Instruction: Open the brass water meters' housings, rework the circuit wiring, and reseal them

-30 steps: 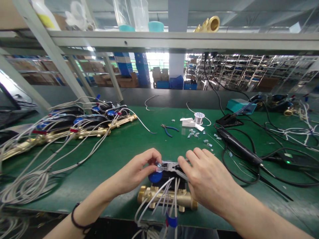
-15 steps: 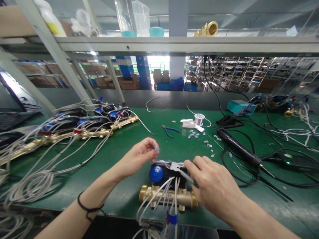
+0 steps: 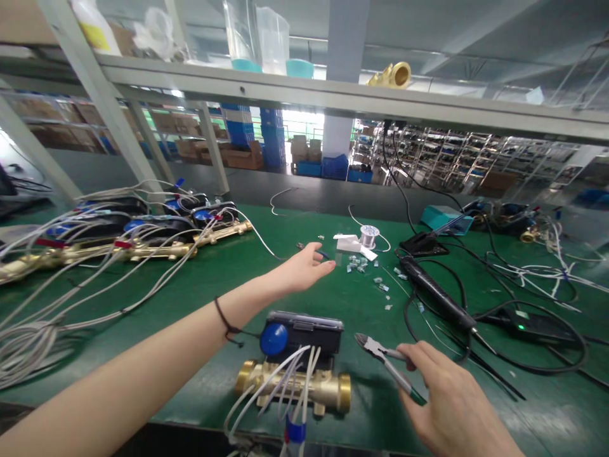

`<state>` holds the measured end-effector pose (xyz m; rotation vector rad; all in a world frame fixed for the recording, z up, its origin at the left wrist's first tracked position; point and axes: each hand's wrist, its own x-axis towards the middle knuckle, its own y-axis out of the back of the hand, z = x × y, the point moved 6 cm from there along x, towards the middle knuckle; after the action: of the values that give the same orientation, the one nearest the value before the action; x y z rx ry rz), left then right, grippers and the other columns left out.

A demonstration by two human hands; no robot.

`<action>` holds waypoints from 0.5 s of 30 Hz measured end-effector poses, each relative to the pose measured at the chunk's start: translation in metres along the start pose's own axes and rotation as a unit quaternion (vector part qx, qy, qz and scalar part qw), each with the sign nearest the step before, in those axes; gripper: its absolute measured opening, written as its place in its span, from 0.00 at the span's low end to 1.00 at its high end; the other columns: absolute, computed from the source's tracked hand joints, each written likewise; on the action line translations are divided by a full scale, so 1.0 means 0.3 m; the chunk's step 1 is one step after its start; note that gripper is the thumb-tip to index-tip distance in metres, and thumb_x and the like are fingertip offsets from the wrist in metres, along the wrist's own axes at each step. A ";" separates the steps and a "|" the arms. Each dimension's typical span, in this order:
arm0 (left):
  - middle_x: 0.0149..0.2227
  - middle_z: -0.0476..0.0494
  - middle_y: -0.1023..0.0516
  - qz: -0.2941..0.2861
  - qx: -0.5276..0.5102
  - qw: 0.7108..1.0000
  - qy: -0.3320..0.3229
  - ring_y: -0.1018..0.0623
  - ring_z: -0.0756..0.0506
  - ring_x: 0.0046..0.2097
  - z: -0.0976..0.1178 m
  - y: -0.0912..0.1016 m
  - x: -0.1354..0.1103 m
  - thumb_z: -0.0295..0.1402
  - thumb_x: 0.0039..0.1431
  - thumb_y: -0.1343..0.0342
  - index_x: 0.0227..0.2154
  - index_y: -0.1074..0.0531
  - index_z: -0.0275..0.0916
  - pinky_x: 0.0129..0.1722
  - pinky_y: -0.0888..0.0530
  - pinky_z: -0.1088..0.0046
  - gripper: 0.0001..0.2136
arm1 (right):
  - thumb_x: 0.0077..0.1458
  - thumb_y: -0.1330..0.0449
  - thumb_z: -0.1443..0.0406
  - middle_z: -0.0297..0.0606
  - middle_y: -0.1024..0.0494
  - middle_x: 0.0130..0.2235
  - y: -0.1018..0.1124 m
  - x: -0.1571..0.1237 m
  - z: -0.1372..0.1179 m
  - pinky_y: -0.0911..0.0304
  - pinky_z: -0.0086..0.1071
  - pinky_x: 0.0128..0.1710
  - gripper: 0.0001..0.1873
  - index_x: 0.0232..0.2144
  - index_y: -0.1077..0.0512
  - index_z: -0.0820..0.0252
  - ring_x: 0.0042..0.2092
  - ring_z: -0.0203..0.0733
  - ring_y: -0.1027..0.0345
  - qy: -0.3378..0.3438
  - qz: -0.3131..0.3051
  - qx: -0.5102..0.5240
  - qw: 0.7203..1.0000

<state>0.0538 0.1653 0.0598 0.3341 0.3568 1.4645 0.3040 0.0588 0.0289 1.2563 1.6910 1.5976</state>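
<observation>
My left hand [image 3: 310, 266] is stretched out over the green mat with thumb and fingers apart, nothing visible in it. Under its fingertips lies a pair of small blue-handled pliers [image 3: 324, 255], partly hidden. Small clear-and-blue connectors [image 3: 356, 263] are scattered just to the right of those fingers. My right hand [image 3: 435, 387] is closed around the handles of cutting pliers [image 3: 380, 355], their jaws pointing up and left. Between my arms sits a brass meter body [image 3: 290, 384] with a black housing [image 3: 304, 333], a blue round cap [image 3: 274, 339] and white wires [image 3: 307, 381].
Several wired brass meters [image 3: 157, 244] line the left side. A solder spool [image 3: 370, 236] stands beyond the connectors. At right lie a black soldering iron [image 3: 435, 289], a teal box [image 3: 446, 219] and tangled cables. A shelf beam [image 3: 295, 89] crosses above the bench.
My left hand has moved forward from the meter, and the small blue piece it pinched no longer shows. The right hand has drawn the cutting pliers off the meter to its right side.
</observation>
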 end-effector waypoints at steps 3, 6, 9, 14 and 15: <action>0.55 0.37 0.31 -0.002 -0.012 0.999 0.031 0.31 0.40 0.56 -0.070 0.036 -0.093 0.47 0.55 0.42 0.53 0.36 0.38 0.57 0.36 0.57 0.27 | 0.53 0.44 0.64 0.40 0.26 0.42 -0.002 -0.004 0.015 0.31 0.34 0.40 0.16 0.45 0.32 0.57 0.42 0.43 0.28 -0.014 -0.024 0.041 0.999; 0.58 0.37 0.33 -0.016 -0.038 0.996 0.080 0.34 0.40 0.59 -0.156 0.065 -0.209 0.54 0.54 0.47 0.56 0.39 0.41 0.60 0.39 0.61 0.31 | 0.54 0.44 0.63 0.40 0.27 0.43 0.003 0.012 -0.012 0.32 0.36 0.43 0.17 0.47 0.34 0.56 0.43 0.42 0.30 0.005 -0.036 0.064 0.997; 0.58 0.40 0.32 -0.041 -0.060 0.990 0.125 0.33 0.40 0.59 -0.223 0.069 -0.304 0.57 0.55 0.50 0.55 0.36 0.44 0.59 0.38 0.62 0.29 | 0.55 0.46 0.65 0.39 0.28 0.42 0.004 0.045 -0.069 0.34 0.37 0.41 0.15 0.46 0.33 0.55 0.42 0.43 0.31 0.003 -0.067 0.057 0.996; 0.52 0.42 0.26 -0.082 -0.104 0.980 0.148 0.28 0.40 0.54 -0.255 0.035 -0.350 0.56 0.52 0.45 0.53 0.35 0.41 0.55 0.34 0.64 0.31 | 0.53 0.44 0.65 0.38 0.28 0.39 0.015 0.111 -0.186 0.37 0.37 0.38 0.13 0.43 0.32 0.54 0.39 0.46 0.31 0.007 -0.124 0.023 0.992; 0.51 0.42 0.26 -0.085 -0.109 0.979 0.148 0.27 0.40 0.53 -0.255 0.029 -0.349 0.55 0.51 0.44 0.53 0.35 0.41 0.53 0.32 0.64 0.31 | 0.53 0.44 0.65 0.38 0.28 0.39 0.020 0.121 -0.201 0.38 0.38 0.37 0.12 0.42 0.32 0.54 0.39 0.47 0.31 0.005 -0.129 0.009 0.992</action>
<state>0.0054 0.0618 -0.0022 -0.0913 0.4475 1.3704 0.2383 0.0593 0.0548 0.9915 1.7951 1.4382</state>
